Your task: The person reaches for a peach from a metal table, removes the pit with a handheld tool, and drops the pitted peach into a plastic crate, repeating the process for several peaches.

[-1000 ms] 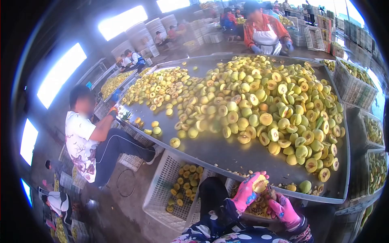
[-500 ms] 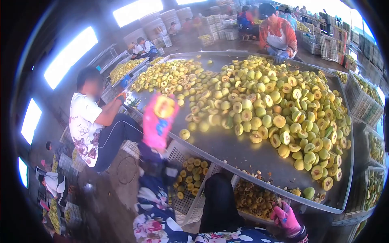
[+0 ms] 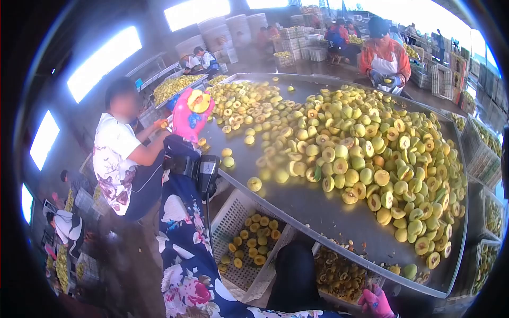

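Note:
My left hand (image 3: 190, 117), in a pink glove with a blue patch, is raised above the left edge of the metal table. Its fingers are closed on a halved yellow-green fruit (image 3: 200, 102), cut face showing. Down at the lower right, my right hand (image 3: 375, 303), also pink-gloved, has its fingers curled beside a crate of pits and scraps (image 3: 339, 273); what they grip is too small and dark to make out. A large heap of fruit halves (image 3: 366, 153) covers much of the metal table (image 3: 318, 217).
Below the table's near edge stands a white plastic crate (image 3: 225, 222) with several fruit halves inside. A co-worker in a white shirt (image 3: 114, 143) sits at the left; another in an apron (image 3: 386, 63) works across the table. Stacked crates (image 3: 480, 156) line the right side.
My left arm has reached out to the left with the fruit half. The whole view has shifted slightly. The co-worker across the table now holds a fruit piece up.

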The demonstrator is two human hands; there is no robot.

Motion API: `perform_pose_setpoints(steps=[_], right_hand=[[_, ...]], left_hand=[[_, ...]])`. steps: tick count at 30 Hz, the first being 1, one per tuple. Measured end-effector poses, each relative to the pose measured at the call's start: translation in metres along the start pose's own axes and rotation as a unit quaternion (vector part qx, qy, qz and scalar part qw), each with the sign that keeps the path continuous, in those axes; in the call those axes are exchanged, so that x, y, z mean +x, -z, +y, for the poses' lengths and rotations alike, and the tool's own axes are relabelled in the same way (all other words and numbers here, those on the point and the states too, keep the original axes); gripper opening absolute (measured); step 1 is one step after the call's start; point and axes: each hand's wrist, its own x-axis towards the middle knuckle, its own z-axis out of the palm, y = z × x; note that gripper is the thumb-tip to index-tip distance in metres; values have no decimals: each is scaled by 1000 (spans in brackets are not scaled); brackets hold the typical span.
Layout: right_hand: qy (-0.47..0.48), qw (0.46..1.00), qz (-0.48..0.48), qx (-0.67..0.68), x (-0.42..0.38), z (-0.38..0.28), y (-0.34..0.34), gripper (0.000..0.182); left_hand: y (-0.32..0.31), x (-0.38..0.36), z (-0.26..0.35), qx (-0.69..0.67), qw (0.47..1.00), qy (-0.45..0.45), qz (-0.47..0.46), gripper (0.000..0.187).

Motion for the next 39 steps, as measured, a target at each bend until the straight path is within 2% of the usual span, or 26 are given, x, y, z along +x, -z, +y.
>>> perform_pose_setpoints(steps=[5,9,13,16,18,19,20,21,23,24,25,26,31,34,39], right_hand=[[48,995,11,-92,7,5,-6,23],[117,970,17,-214,8,12,-6,19],[212,911,1,-353,7,22,-2,17],[292,838,-14,-460,4,30,2,17],[308,815,-3,-491,1,21,-2,16],[203,923,1,-326,0,6,-8,19],[88,986,7,-143,0,-13,-16,27],[-31,998,13,49,-1,-24,-19,37],[-29,998,7,51,4,-20,-10,34],[-13,998,-3,58,6,-17,-5,33],[2,998,-13,65,6,-18,-1,32],[12,998,-16,52,3,-27,-2,29],[62,996,-46,33,-1,-52,2,29],[65,997,-28,-12,-1,-50,8,30],[67,996,-18,-59,-4,-50,10,30]], left_hand=[[8,3,-10,77,997,13,23,30],[8,1,-9,129,991,14,20,31],[-3,-13,-2,187,982,1,4,32],[-27,-50,1,220,975,-8,-27,33],[-50,-84,-4,238,970,-9,-58,33],[-63,-104,-11,243,967,-5,-75,33],[-76,-125,-21,247,964,3,-96,34],[-90,-147,-35,241,964,15,-117,34],[-115,-189,-78,158,974,51,-153,37],[-125,-213,-102,-59,968,179,-165,39],[-134,-237,-127,-259,907,308,-123,44],[-144,-256,-146,-383,823,406,-104,42],[-192,-325,-181,-403,753,513,-77,42],[-207,-344,-185,-342,770,530,-92,41],[-227,-361,-175,-247,816,508,-120,41]])
